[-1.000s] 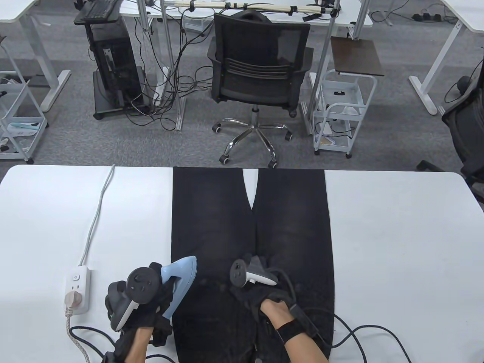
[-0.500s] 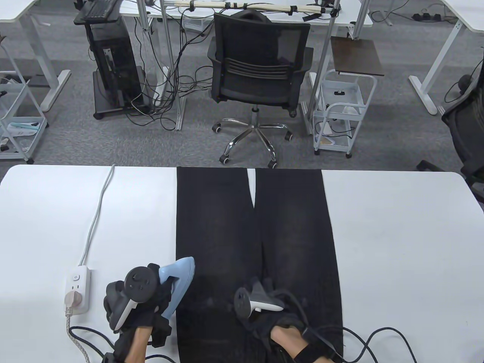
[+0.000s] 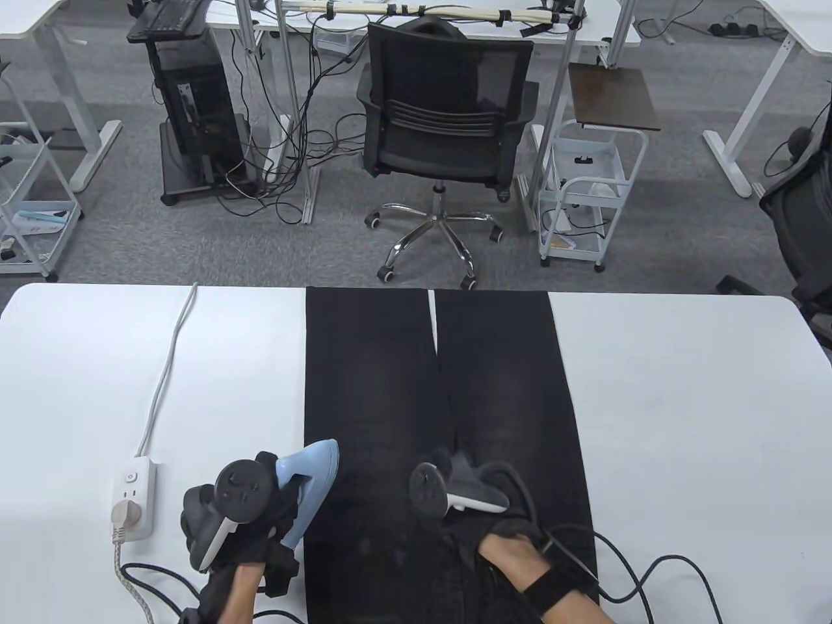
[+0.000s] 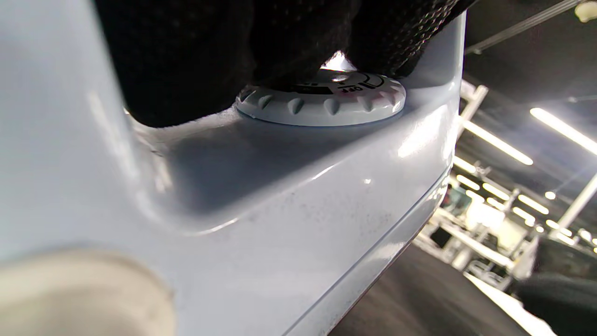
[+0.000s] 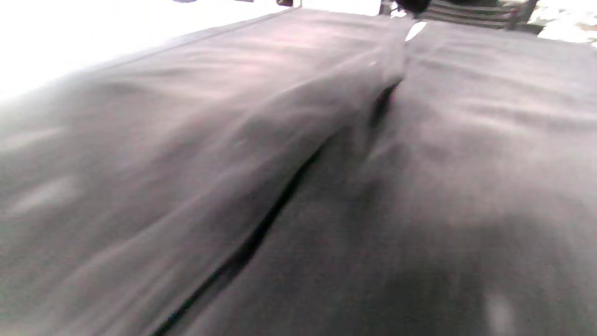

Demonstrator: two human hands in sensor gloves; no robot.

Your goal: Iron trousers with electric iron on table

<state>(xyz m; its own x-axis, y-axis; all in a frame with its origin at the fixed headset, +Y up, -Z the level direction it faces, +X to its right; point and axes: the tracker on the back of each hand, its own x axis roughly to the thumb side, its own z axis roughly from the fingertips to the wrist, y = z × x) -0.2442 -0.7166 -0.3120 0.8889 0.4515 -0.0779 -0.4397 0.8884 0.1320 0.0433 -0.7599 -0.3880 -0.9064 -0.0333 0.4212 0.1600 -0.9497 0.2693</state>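
The pair of black cloth trousers lies flat down the middle of the white table, legs reaching to the table's far edge in the middle of the frame, with a thin sliver of white showing between them near the hems. The pale blue electric iron sits at the trousers' left edge in the lower left of the frame, its tip pointing up and to the right. The left hand in its black glove grips the iron's handle; in the left wrist view the gloved fingers wrap just above the white ribbed dial. The right hand rests on the cloth low in the centre of the frame, apparently flat, though the tracker hides its fingers, so I cannot tell how they lie. The right wrist view is blurred, showing only dark fabric with a seam. A white power strip lies left of the iron, its grey cable running to the far edge.
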